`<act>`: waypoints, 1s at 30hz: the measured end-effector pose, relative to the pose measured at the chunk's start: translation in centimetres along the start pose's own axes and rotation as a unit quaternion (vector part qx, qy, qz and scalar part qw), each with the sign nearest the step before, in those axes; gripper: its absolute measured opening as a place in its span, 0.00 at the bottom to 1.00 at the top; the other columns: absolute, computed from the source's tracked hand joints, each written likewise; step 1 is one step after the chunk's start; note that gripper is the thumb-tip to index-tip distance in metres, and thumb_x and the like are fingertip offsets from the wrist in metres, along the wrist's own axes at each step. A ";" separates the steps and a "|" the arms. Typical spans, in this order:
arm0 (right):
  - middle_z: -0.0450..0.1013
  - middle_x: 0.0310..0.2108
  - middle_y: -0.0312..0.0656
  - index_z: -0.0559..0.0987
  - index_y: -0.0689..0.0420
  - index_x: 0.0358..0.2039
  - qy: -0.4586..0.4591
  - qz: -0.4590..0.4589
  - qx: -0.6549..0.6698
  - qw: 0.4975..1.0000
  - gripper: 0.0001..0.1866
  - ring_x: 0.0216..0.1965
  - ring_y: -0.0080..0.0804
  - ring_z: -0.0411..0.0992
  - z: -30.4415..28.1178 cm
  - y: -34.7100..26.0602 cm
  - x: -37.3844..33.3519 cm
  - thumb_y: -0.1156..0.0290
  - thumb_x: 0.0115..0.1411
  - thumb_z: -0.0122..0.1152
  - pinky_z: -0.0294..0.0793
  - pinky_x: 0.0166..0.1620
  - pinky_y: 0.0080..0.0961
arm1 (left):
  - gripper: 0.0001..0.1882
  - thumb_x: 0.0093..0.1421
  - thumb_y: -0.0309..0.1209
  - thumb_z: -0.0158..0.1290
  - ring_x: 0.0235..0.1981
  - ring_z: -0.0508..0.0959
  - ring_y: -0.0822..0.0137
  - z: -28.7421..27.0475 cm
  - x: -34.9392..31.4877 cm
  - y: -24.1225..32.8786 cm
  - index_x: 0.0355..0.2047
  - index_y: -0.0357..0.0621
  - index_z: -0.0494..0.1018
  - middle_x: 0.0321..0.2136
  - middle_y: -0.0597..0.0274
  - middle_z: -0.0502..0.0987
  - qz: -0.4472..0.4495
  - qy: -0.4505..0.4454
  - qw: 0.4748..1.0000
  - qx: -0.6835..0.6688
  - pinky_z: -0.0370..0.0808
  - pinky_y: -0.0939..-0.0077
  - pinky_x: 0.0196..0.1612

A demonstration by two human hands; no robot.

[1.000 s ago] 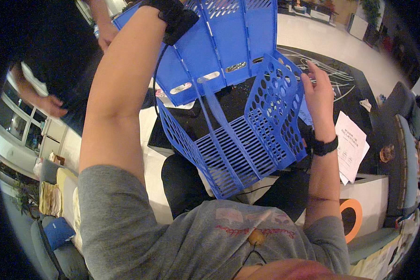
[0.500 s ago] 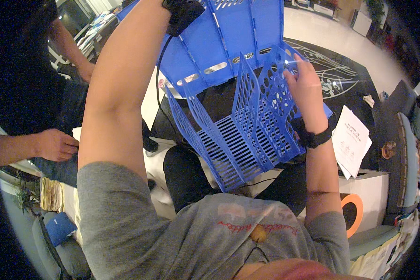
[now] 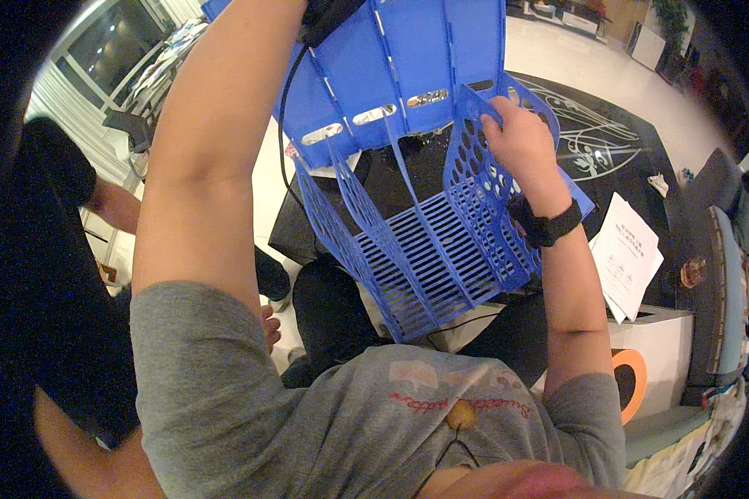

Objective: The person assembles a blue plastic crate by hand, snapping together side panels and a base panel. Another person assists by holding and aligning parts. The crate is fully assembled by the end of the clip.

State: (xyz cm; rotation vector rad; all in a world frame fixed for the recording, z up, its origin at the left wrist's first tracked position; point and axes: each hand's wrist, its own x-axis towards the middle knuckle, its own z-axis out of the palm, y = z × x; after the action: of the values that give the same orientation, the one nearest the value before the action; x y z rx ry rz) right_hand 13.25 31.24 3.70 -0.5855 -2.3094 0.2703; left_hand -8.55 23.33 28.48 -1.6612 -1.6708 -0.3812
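Gripping hand: it's the right hand (image 3: 520,141), and I see its fingers bent and closed on the upper edge of the holed divider (image 3: 477,166).
Other hand: the left hand is past the top of my view, so I can't tell what its fingers do; the left arm (image 3: 212,158) reaches up in front of the tall panel (image 3: 412,58).
Rack: there's the blue rack (image 3: 420,249), at the near edge of the table (image 3: 641,150), its near end over the dark-trousered legs (image 3: 329,316); I can't tell what bears its weight.
Dividers: thin ones rise from the slotted base, one leaning toward the rack's left wall, one edge-on near the middle, the holed one at the right.
Panel: blue, ribbed, oval slots along its lower edge, just beyond the rack.
Papers: white papers (image 3: 624,258) by the table's near right corner, well apart from the rack.
Ring: an orange ring (image 3: 640,378) against the white box (image 3: 670,341), below the papers.
Co-worker: dark clothes (image 3: 66,274) on my left, fingertips (image 3: 270,327) showing just beside the grey sleeve (image 3: 200,349).
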 end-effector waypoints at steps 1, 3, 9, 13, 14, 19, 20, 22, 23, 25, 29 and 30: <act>0.78 0.28 0.55 0.78 0.55 0.36 -0.021 0.010 -0.002 1.000 0.11 0.33 0.58 0.77 0.1 0.0 -0.1 0.62 0.58 0.57 0.76 0.38 0.52 | 0.21 0.65 0.46 0.48 0.41 0.80 0.48 -0.1 0.0 0.0 0.40 0.42 0.81 0.38 0.49 0.82 -0.009 -0.007 1.000 0.007 0.75 0.59 0.46; 0.77 0.27 0.55 0.78 0.55 0.36 -0.023 -0.005 0.010 1.000 0.11 0.33 0.58 0.77 0.2 0.1 -0.3 0.62 0.59 0.56 0.76 0.37 0.52 | 0.21 0.65 0.46 0.48 0.42 0.80 0.48 -0.3 -0.1 0.0 0.41 0.42 0.81 0.38 0.49 0.82 -0.023 -0.015 1.000 0.013 0.75 0.59 0.46; 0.77 0.29 0.55 0.78 0.55 0.37 -0.048 -0.002 -0.005 0.999 0.10 0.34 0.58 0.76 0.5 -0.3 -0.3 0.63 0.60 0.57 0.75 0.38 0.51 | 0.22 0.65 0.47 0.48 0.43 0.80 0.48 -1.2 0.5 -0.2 0.41 0.42 0.81 0.39 0.48 0.81 -0.029 -0.010 0.999 0.022 0.74 0.59 0.48; 0.77 0.29 0.56 0.78 0.55 0.38 -0.049 0.001 0.014 0.999 0.10 0.35 0.59 0.75 0.5 -0.3 -0.2 0.64 0.60 0.57 0.74 0.39 0.51 | 0.22 0.65 0.47 0.47 0.43 0.79 0.47 -2.1 0.9 -0.3 0.42 0.41 0.81 0.40 0.47 0.81 -0.041 -0.005 0.999 0.027 0.74 0.59 0.49; 0.77 0.28 0.56 0.78 0.55 0.36 -0.041 -0.006 0.013 0.999 0.09 0.34 0.59 0.76 0.5 -0.2 -0.2 0.64 0.60 0.57 0.75 0.38 0.51 | 0.23 0.65 0.47 0.47 0.43 0.79 0.47 -2.3 1.0 -0.3 0.42 0.41 0.80 0.40 0.47 0.81 -0.047 -0.003 0.999 0.024 0.74 0.59 0.49; 0.77 0.28 0.56 0.78 0.56 0.34 -0.029 -0.028 0.044 0.998 0.09 0.32 0.58 0.76 0.5 0.1 -0.3 0.65 0.59 0.56 0.76 0.37 0.52 | 0.22 0.65 0.47 0.48 0.43 0.79 0.47 -3.2 1.3 -0.6 0.41 0.41 0.80 0.40 0.47 0.81 -0.054 -0.005 0.998 0.039 0.74 0.59 0.48; 0.77 0.28 0.56 0.78 0.56 0.34 -0.028 -0.025 0.038 0.999 0.09 0.32 0.58 0.76 0.5 0.1 -0.3 0.65 0.59 0.56 0.76 0.37 0.52 | 0.22 0.64 0.47 0.48 0.43 0.79 0.47 -3.3 1.3 -0.7 0.41 0.41 0.80 0.39 0.47 0.81 -0.058 -0.002 0.997 0.045 0.74 0.59 0.48; 0.77 0.29 0.56 0.78 0.57 0.34 -0.017 -0.035 0.032 0.999 0.09 0.33 0.58 0.76 0.6 0.2 -0.3 0.65 0.59 0.56 0.76 0.38 0.52 | 0.22 0.64 0.47 0.48 0.43 0.79 0.47 -3.6 1.4 -0.9 0.40 0.40 0.80 0.39 0.47 0.81 -0.052 -0.003 0.998 0.038 0.74 0.60 0.48; 0.77 0.28 0.56 0.78 0.57 0.35 -0.022 -0.030 0.033 0.999 0.09 0.33 0.59 0.76 0.7 0.2 -0.3 0.65 0.59 0.57 0.75 0.37 0.51 | 0.22 0.64 0.47 0.48 0.42 0.79 0.47 -3.7 1.4 -1.0 0.40 0.40 0.80 0.38 0.47 0.81 -0.049 -0.005 0.998 0.034 0.74 0.60 0.48; 0.76 0.28 0.56 0.78 0.57 0.36 -0.021 -0.026 0.040 0.999 0.09 0.34 0.60 0.74 0.8 0.2 -0.2 0.65 0.60 0.58 0.74 0.37 0.50 | 0.22 0.64 0.47 0.48 0.42 0.79 0.47 -3.9 1.6 -1.1 0.39 0.40 0.80 0.38 0.46 0.81 -0.051 -0.009 0.998 0.036 0.74 0.60 0.47; 0.76 0.27 0.56 0.77 0.57 0.35 -0.024 -0.029 0.032 0.999 0.09 0.33 0.60 0.74 0.9 0.4 -0.1 0.65 0.60 0.58 0.74 0.36 0.50 | 0.21 0.64 0.46 0.49 0.38 0.80 0.50 -4.5 1.6 -0.7 0.39 0.39 0.80 0.35 0.46 0.81 -0.060 -0.016 0.998 0.011 0.74 0.62 0.44; 0.76 0.27 0.56 0.77 0.57 0.35 -0.027 -0.028 0.028 0.999 0.09 0.33 0.60 0.74 0.9 0.4 -0.1 0.65 0.60 0.58 0.74 0.36 0.50 | 0.21 0.64 0.45 0.50 0.37 0.80 0.51 -4.6 1.5 -0.5 0.39 0.39 0.80 0.34 0.47 0.82 -0.066 -0.020 0.998 -0.010 0.74 0.62 0.44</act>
State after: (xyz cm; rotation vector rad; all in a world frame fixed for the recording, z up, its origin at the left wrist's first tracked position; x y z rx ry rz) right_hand 12.81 31.50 2.80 -0.4911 -2.3575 0.3269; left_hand -7.53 21.27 32.72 -1.5876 -1.8173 -0.4319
